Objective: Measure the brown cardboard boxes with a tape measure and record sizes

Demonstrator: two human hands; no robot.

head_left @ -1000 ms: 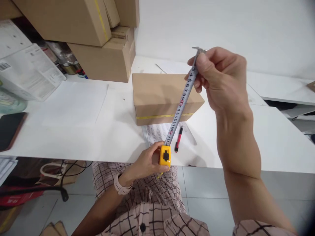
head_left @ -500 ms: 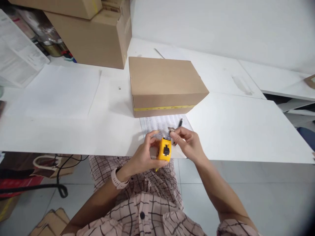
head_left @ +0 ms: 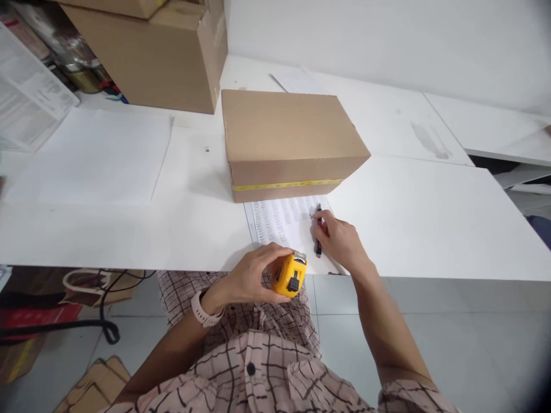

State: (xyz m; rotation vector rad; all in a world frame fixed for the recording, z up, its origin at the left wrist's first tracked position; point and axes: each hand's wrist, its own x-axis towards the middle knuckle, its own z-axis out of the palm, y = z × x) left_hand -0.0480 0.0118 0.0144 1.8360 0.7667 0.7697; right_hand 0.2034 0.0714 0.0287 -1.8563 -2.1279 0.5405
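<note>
My left hand (head_left: 253,276) is closed around a yellow tape measure (head_left: 289,275) with a black lock button, held at the table's front edge. Its blade is drawn in, with just the metal end hook at the mouth. My right hand (head_left: 342,238) has thumb and fingers on a black and red pen (head_left: 318,244), which lies along printed sheets (head_left: 279,221). Just behind the sheets rests a closed brown cardboard box (head_left: 293,129), with a yellow strip along its front side.
Larger cardboard boxes (head_left: 146,57) are stacked at the back left. White paper (head_left: 94,155) lies on the left of the white table (head_left: 422,223). Black cables (head_left: 103,310) hang below the left edge. A white wall (head_left: 387,40) stands behind.
My right hand has let go of the tape's metal end and moved right onto the pen. The short length of blade has gone back into the case.
</note>
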